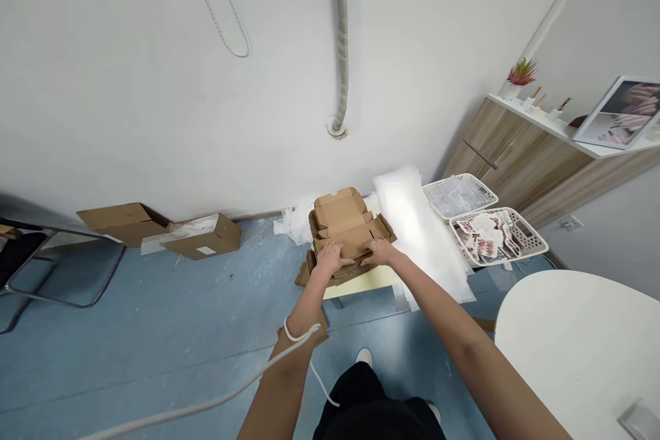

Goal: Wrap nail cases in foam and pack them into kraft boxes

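item: corrugated kraft mailer box (pixel 343 223), part-folded, lid flap raised and pointing away from me toward the white wall (pixel 155 96), long axis running left to right. it sits on a stack of flat cardboard (pixel 304 273) at the edge of a pale table (pixel 361 283). left hand (pixel 330 258) and right hand (pixel 380 252) lie curved over its near edge, side by side; pinch or plain press, i cannot tell. just right: translucent plastic sheets (pixel 420 234), then white lattice baskets (pixel 531 240). open room: blue floor (pixel 155 309), left.

Black trousers (pixel 379 405), white shoes (pixel 364 357), seemingly a white wrist cord (pixel 293 331)
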`<action>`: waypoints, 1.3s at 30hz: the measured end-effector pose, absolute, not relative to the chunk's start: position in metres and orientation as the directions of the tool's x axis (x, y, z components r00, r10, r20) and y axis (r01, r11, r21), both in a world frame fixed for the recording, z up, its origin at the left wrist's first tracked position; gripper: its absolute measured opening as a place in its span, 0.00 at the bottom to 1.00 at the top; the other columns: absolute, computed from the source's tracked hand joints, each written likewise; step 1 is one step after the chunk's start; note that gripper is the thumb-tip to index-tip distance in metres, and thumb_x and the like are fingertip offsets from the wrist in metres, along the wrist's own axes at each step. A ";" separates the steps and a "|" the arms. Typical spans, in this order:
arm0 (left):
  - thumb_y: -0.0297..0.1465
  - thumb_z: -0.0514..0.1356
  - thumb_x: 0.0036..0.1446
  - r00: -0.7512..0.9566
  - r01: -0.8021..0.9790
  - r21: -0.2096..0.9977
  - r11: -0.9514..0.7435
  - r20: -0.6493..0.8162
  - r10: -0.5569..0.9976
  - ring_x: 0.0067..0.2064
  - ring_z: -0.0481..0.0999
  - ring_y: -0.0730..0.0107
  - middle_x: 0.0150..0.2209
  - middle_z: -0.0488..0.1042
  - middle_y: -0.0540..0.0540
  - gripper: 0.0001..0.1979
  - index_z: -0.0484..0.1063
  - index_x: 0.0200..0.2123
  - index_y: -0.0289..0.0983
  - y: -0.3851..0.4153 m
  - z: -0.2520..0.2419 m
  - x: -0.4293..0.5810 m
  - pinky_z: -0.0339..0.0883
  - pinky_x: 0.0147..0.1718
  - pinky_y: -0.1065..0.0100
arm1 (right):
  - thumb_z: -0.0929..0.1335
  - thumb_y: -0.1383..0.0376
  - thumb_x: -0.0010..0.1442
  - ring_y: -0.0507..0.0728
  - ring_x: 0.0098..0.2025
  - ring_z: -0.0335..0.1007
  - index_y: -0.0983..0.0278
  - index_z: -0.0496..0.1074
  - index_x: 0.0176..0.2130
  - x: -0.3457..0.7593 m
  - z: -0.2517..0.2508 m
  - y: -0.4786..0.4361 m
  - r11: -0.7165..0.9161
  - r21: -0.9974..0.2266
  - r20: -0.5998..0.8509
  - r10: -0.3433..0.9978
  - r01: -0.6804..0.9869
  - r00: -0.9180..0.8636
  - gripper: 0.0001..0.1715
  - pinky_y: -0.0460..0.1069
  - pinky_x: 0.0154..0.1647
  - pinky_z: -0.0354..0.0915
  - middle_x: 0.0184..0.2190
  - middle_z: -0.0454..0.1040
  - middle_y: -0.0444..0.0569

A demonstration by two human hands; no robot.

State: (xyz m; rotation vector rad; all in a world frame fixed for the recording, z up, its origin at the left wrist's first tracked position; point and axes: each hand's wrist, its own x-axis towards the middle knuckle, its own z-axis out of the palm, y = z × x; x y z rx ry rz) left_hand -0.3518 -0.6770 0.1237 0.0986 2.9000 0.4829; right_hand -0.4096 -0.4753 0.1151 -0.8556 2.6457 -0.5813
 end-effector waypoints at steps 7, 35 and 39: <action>0.33 0.55 0.62 -0.984 0.167 0.406 0.899 0.007 0.180 0.46 0.70 0.56 0.37 0.72 0.44 0.09 0.74 0.32 0.40 -0.676 0.144 -0.347 0.64 0.47 0.57 | 0.73 0.72 0.46 0.67 0.50 0.69 0.63 0.74 0.45 -0.426 0.127 -0.490 0.713 -0.300 -0.081 -0.681 -0.633 -0.728 0.24 0.62 0.60 0.52 0.45 0.76 0.58; 0.21 0.48 0.61 -0.201 0.979 0.154 0.136 0.589 0.783 0.60 0.68 0.62 0.57 0.72 0.42 0.26 0.63 0.62 0.38 -0.266 0.236 -0.234 0.52 0.65 0.50 | 0.58 0.76 0.64 0.60 0.58 0.66 0.68 0.69 0.57 -0.110 0.263 -0.085 0.993 0.107 0.494 -0.007 0.053 -0.869 0.25 0.58 0.63 0.60 0.54 0.73 0.57; 0.22 0.46 0.64 -0.026 0.991 0.126 -0.053 0.553 0.833 0.61 0.68 0.63 0.57 0.73 0.43 0.24 0.64 0.61 0.39 -0.173 0.188 -0.183 0.52 0.65 0.50 | 0.58 0.77 0.62 0.61 0.58 0.65 0.67 0.68 0.58 -0.019 0.208 -0.024 0.954 0.122 0.448 0.192 0.273 -0.873 0.28 0.59 0.63 0.59 0.55 0.72 0.57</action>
